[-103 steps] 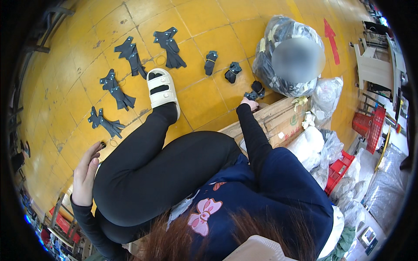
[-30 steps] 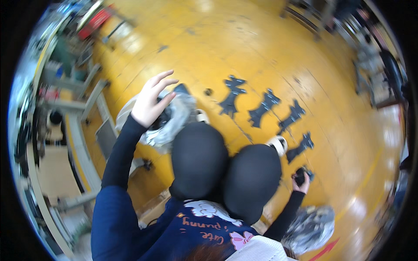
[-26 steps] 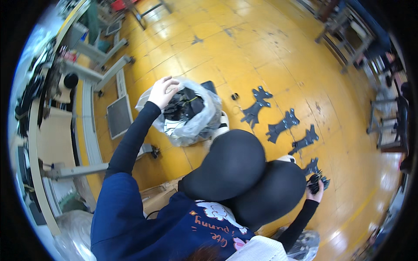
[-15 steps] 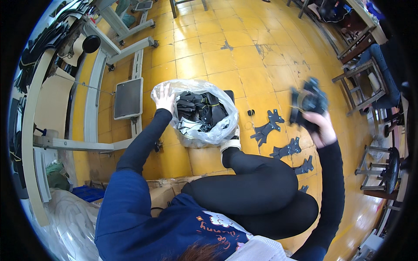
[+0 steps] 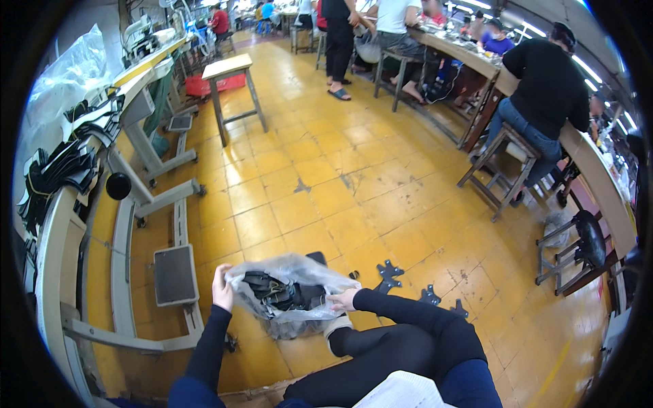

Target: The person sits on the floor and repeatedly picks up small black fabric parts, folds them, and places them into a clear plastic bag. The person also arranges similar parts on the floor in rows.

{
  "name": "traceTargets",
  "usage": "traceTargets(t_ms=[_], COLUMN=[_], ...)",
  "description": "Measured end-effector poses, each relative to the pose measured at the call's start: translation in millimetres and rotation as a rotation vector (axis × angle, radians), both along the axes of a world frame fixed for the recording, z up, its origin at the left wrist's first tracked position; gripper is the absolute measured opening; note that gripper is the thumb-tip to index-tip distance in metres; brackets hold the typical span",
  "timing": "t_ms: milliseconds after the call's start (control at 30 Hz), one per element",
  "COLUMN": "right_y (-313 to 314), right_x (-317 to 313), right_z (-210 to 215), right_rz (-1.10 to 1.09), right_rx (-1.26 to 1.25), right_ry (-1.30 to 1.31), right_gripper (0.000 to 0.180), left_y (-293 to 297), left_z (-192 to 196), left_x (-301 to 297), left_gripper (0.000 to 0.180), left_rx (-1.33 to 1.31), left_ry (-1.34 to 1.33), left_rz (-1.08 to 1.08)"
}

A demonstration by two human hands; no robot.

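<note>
A translucent plastic bag [image 5: 289,329] stands on the floor in front of me, its mouth spread wide. Inside lies a heap of black cut pieces [image 5: 273,291], some tied with thin yellowish bands. My left hand [image 5: 222,287] is closed on the bag's left rim. At the opposite side, my right hand [image 5: 344,299] pinches the right rim, fingers partly hidden by the plastic. Beyond that hand, flat black branched pieces [image 5: 390,272] lie in a row on the tiles, with a small dark roll [image 5: 354,275] near them.
Machine stands with a grey foot pedal [image 5: 175,275] line the left, black pieces [image 5: 61,166] piled on the table above. A wooden stool [image 5: 228,68] stands ahead. Along the right run a long workbench [image 5: 469,61], a seated person [image 5: 544,81] and a black-topped stool [image 5: 588,238].
My right hand has come from the far right to the bag's rim, and the black bundle it held is out of it. My left hand, earlier spread, now grips the rim. The view has tilted up.
</note>
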State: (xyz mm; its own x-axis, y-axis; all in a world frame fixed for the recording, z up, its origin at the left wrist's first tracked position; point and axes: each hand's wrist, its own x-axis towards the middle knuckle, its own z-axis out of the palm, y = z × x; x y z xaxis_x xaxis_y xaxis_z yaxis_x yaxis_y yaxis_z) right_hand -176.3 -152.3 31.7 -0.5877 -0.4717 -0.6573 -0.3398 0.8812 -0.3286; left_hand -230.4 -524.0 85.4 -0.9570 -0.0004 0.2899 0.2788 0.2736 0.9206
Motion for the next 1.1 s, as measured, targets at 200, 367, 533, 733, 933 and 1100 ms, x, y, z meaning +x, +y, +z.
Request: traceTargets(t_ms=[200, 367, 533, 733, 933, 1100], right_y=[4, 3, -11, -19, -30, -38], right_x=[3, 12, 16, -2, 19, 20], right_z=[20, 61, 50, 55, 187, 208], right_rz=[-0.104, -0.094, -0.263, -0.451, -0.129, 0.209], right_rx=[0.019, -0.116, -0.490, -0.966, -0.940, -0.858], right_ry=[0.104, -0.122, -0.574, 0.326, 1.103, 1.334], right_gripper=[0.077, 0.076, 0.080, 0.086, 0.059, 0.051], left_y=[34, 50, 66, 44, 48, 62], left_z=[24, 11, -3, 80, 198, 165], left_x=[16, 20, 27, 19, 65, 26], left_gripper=[0.026, 0.008, 0.045, 0.047, 0.021, 0.015], left_rx=[-0.094, 0.116, 0.625, 0.314, 0.276, -0.370], left_ry=[0.063, -0.004, -0.432, -0.394, -0.131, 0.727], left_rz=[0.459, 0.519, 0.142, 0.160, -0.129, 0.233])
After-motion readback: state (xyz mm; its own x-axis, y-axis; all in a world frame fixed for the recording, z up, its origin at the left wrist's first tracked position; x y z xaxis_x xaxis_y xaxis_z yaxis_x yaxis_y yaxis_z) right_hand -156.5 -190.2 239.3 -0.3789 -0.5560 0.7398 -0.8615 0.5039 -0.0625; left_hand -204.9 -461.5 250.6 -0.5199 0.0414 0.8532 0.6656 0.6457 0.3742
